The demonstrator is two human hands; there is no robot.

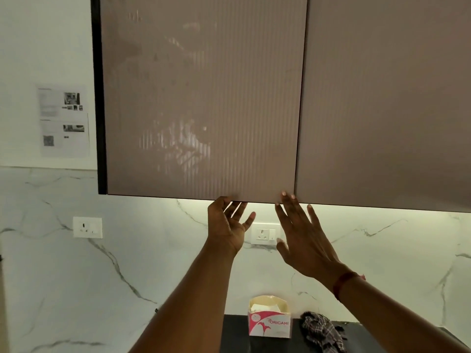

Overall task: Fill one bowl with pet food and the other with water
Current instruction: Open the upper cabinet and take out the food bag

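Note:
A glossy brown wall cabinet fills the upper view, its left door point(201, 98) and right door point(387, 98) both closed. My left hand point(226, 225) reaches up with fingers spread, fingertips touching the bottom edge of the left door. My right hand point(303, 238) is raised beside it, palm open, fingertips at the lower corner where the two doors meet. Neither hand holds anything. No bowls, pet food or water are in view.
A white tissue box point(270, 322) and a crumpled checked cloth point(321, 329) lie on the dark counter point(234, 332) below. Two wall sockets point(87, 227) point(263, 234) sit on the marble backsplash. Printed sheets point(63, 121) are stuck to the left wall.

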